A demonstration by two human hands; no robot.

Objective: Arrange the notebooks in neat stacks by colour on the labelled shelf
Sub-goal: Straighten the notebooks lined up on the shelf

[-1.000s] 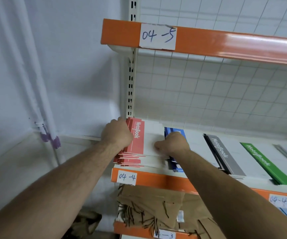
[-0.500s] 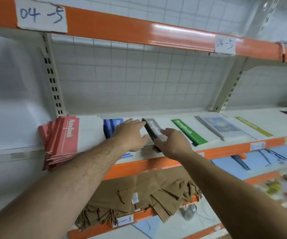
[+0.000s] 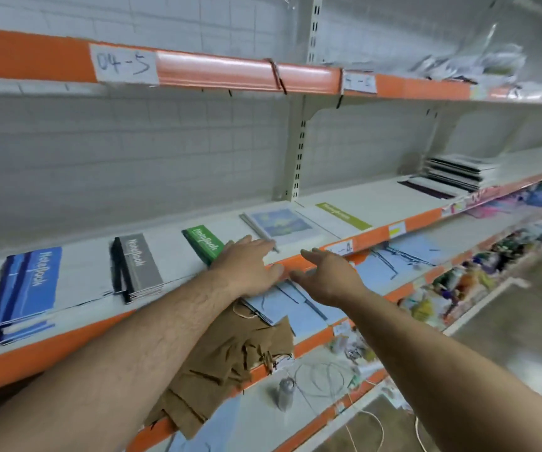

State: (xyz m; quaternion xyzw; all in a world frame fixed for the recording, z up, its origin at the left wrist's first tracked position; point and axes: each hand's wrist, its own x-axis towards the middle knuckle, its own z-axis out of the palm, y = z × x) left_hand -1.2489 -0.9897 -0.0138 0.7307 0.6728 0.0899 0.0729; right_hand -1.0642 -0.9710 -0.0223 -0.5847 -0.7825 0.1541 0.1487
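Along the orange-edged shelf [image 3: 299,264] lie a blue notebook stack [image 3: 25,288], a grey stack [image 3: 139,265], a green stack [image 3: 204,243], a pale picture-cover stack [image 3: 282,225], an olive-striped notebook [image 3: 341,215] and a dark mixed pile [image 3: 455,172] far right. My left hand [image 3: 247,265] hovers with straight fingers over the green stack's near corner, holding nothing. My right hand [image 3: 325,275] is open in front of the shelf edge, below the picture-cover stack, also holding nothing.
An upper shelf labelled 04-5 [image 3: 123,63] overhangs. Below lie brown paper bags [image 3: 230,357], light blue sheets [image 3: 295,305], a small bottle [image 3: 284,391], loose cords and colourful packets [image 3: 491,256]. A white upright post [image 3: 300,148] divides the bays.
My view has swung right along the shelf. Both hands left the grey stack and now float open near the green and picture-cover stacks. The red stack is out of sight.
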